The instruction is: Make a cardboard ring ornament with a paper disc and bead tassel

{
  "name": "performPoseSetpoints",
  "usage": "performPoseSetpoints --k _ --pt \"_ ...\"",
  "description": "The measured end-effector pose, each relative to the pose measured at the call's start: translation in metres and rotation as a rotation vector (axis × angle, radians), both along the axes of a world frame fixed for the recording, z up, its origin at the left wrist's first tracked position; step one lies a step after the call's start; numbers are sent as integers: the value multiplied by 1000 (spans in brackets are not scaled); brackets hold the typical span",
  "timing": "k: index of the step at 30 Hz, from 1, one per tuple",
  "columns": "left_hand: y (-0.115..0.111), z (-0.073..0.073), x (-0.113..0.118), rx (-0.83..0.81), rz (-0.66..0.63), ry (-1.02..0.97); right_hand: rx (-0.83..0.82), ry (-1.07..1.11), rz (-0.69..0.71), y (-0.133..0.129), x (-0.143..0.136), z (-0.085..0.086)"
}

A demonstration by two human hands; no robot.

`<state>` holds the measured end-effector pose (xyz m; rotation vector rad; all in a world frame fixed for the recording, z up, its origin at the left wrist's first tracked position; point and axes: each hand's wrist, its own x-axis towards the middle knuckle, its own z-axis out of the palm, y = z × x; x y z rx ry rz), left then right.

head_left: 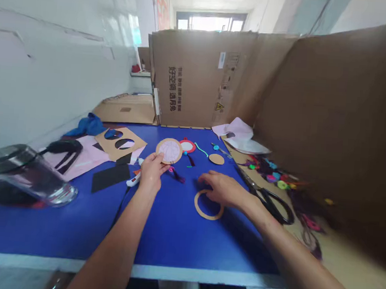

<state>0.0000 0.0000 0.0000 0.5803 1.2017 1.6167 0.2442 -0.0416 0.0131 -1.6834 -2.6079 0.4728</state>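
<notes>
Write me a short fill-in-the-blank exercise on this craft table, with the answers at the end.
1. The round lined disc is held in the person's ____ hand.
2. The thin tan ring near the right hand lies on a ____ tabletop.
3. The scissors have ____ handles.
4. The tan card has ____ large oval holes.

Missing words: left; blue; black; two.

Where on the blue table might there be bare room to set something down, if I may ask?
One free patch lies between the left forearm and right forearm, on the near side of the cardboard ring; another between the glass jar and the black cable. It is crowded around the scissors.
</notes>
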Motion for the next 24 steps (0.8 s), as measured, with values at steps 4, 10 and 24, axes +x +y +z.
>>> performPoseSetpoints --k 4,10,24 --pt "-1 1 -5 14 -9 7 -74 -12 -8 6 -3 -1" --pt "-3 3 -5 35 -8 -16 -127 84 -25 5 0 -5" --pt "-4 2 -3 55 -18 2 -156 262 -29 -6 8 -23"
